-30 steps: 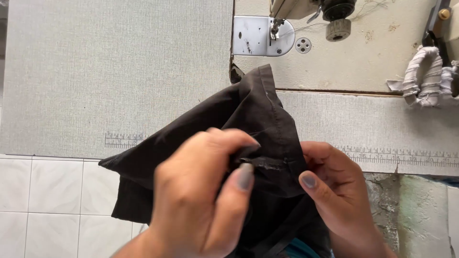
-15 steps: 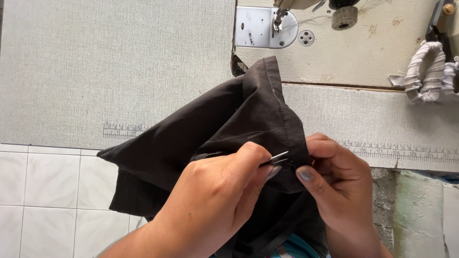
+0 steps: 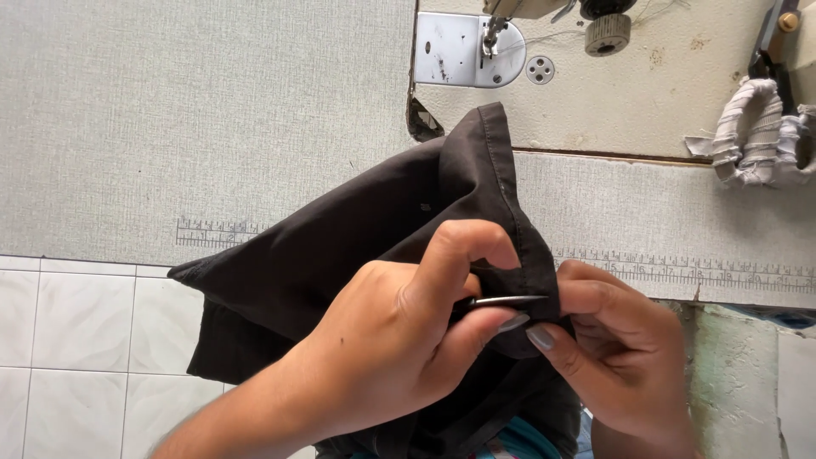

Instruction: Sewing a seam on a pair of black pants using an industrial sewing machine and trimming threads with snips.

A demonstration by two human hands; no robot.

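A dark brown-black garment [image 3: 357,229] with a stitched hem lies across the front edge of the sewing table [image 3: 170,110] and hangs down toward me. My left hand [image 3: 399,340] pinches a thin pointed metal tool [image 3: 506,300], its tip lying against the hem. My right hand [image 3: 620,357] grips the hem fold just right of the tool's tip, thumb and finger closed on the cloth. Both hands meet over the garment's seam.
The sewing machine's metal needle plate and presser foot [image 3: 472,55] sit at the top, with a round knob [image 3: 607,32] beside them. A bundle of grey-white cloth strips [image 3: 756,132] lies at the right. Printed rulers [image 3: 680,270] run along the table's front edge. White floor tiles [image 3: 76,348] show below.
My left hand turned and drew out the metal tool, which now points right at the hem. The view shifted slightly; the garment stayed in place.
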